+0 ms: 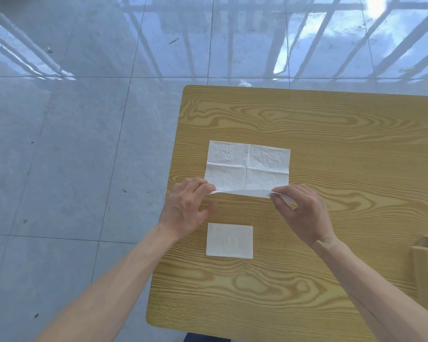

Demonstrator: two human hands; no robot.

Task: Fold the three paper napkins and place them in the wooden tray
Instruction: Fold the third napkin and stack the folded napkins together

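Wooden table (331, 144) filled the frame's right; one folded napkin (229, 240) lay at lower centre, outside the tray (424, 267) at the right edge. Left hand (185, 208) and right hand (304, 213) pinched the open napkin (247, 166) by its near corners, its fold barely begun; no third showed.

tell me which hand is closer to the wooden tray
Right. The right hand pinches the open napkin's near right corner, on the wooden tray's side of the table. The left hand holds the opposite corner, farther away.

Bright, cool daylight; strong glare on the glossy floor tiles (84, 119) up top, with barred window reflections and a blown-out patch at the top right. Soft, faint shadows under the hands on the table (331, 144). Focus is sharp; wide-angle bending shows at the edges.
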